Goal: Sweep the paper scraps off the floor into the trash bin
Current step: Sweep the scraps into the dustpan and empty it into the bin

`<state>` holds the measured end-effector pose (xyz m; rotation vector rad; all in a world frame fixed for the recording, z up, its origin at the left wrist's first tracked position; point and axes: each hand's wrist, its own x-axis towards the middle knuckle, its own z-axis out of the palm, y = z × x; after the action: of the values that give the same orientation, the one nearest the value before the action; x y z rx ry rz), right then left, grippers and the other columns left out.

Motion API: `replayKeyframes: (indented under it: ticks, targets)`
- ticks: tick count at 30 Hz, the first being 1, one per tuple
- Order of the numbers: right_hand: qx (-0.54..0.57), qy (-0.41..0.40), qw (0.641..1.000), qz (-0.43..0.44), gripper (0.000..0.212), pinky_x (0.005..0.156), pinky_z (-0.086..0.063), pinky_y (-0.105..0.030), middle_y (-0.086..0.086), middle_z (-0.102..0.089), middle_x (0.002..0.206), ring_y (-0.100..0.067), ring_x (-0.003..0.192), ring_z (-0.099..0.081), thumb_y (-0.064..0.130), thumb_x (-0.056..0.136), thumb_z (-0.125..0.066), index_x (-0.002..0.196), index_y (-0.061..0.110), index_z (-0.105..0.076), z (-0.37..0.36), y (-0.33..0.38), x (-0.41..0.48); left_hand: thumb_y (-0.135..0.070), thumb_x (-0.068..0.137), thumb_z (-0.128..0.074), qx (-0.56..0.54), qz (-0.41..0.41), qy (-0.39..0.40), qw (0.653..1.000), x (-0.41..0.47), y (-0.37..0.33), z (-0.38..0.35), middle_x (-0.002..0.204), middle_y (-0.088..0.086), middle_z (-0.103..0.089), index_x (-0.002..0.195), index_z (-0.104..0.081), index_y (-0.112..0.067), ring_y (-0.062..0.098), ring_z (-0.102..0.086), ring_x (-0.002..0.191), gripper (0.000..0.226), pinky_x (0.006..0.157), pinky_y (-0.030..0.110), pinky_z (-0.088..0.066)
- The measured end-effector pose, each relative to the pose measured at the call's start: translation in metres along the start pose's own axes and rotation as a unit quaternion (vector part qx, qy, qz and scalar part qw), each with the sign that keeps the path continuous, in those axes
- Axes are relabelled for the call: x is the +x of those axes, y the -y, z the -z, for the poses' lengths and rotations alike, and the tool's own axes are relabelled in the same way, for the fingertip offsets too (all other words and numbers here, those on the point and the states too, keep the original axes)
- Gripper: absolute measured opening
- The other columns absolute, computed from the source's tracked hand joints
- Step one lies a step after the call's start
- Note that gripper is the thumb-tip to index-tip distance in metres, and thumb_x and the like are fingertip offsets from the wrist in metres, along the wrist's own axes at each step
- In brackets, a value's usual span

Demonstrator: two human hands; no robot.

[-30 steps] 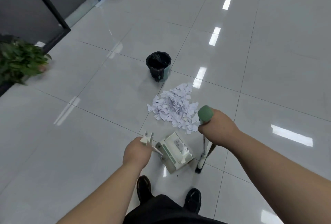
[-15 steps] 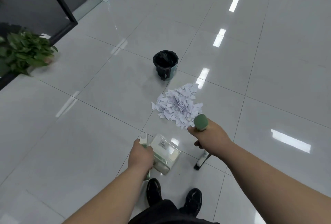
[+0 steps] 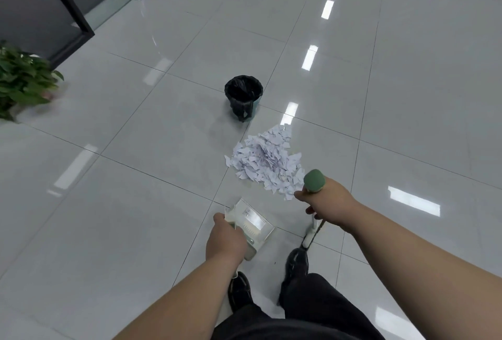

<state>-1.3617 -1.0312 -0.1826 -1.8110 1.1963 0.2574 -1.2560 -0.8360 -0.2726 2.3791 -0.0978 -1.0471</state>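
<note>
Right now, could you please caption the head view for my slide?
The left hand grips a dustpan and the right hand a broom, before the paper scraps near the trash bin.

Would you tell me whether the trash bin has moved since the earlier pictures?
No. The trash bin stands by the same crossing of grout lines in the floor as before, just beyond the paper scraps.

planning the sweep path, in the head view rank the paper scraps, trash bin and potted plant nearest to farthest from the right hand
From the right hand:
1. paper scraps: on the floor just ahead, slightly to its left.
2. trash bin: beyond the pile, farther ahead.
3. potted plant: far off to the left, at the frame edge.
</note>
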Motion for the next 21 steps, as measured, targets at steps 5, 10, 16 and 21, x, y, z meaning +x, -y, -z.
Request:
replayKeyframes:
  ticks: [5,10,16,21]
  targets:
    - [-0.122,-0.027,0.992,0.029,0.032,0.063,-0.040,-0.030,0.004,-0.058,0.080,-0.021,0.076,-0.059,0.043,0.089,-0.067,0.081,0.021,-0.046,-0.001,-0.002,0.000,-0.015,0.097,-0.052,-0.020,0.006,0.020,1.000,0.003,0.005,-0.003,0.114,0.003,-0.064,0.116,-0.038,-0.020,0.028,-0.065,0.087,0.025,0.068,0.033,-0.048]
    - [-0.184,-0.013,0.982,0.034,0.028,0.072,-0.042,-0.031,0.003,-0.063,0.096,-0.020,0.089,-0.059,0.043,0.090,-0.066,0.100,0.018,-0.056,-0.001,-0.004,0.006,-0.020,0.098,-0.049,-0.069,0.036,0.031,0.997,0.010,0.003,-0.004,0.107,0.006,-0.065,0.120,-0.034,-0.018,0.037,-0.071,0.089,0.026,0.075,0.049,-0.063]
    - [-0.191,0.016,0.980,0.054,0.023,0.065,-0.038,-0.028,0.009,-0.058,0.088,-0.016,0.083,-0.055,0.038,0.090,-0.067,0.089,0.024,-0.049,-0.013,0.006,0.023,-0.010,0.098,-0.046,-0.103,0.066,0.044,0.992,0.009,-0.002,0.001,0.109,0.008,-0.060,0.125,-0.031,-0.015,0.032,-0.067,0.085,0.031,0.059,0.043,-0.063]
    - [-0.090,-0.025,0.995,0.024,0.015,0.078,-0.055,-0.041,-0.009,-0.068,0.092,-0.030,0.086,-0.067,0.017,0.087,-0.067,0.098,0.010,-0.059,0.002,0.006,0.035,-0.005,0.097,-0.048,-0.106,0.039,0.010,0.994,0.017,-0.002,0.021,0.108,0.010,-0.063,0.130,-0.037,-0.012,0.028,-0.064,0.069,0.036,0.038,0.027,-0.051]
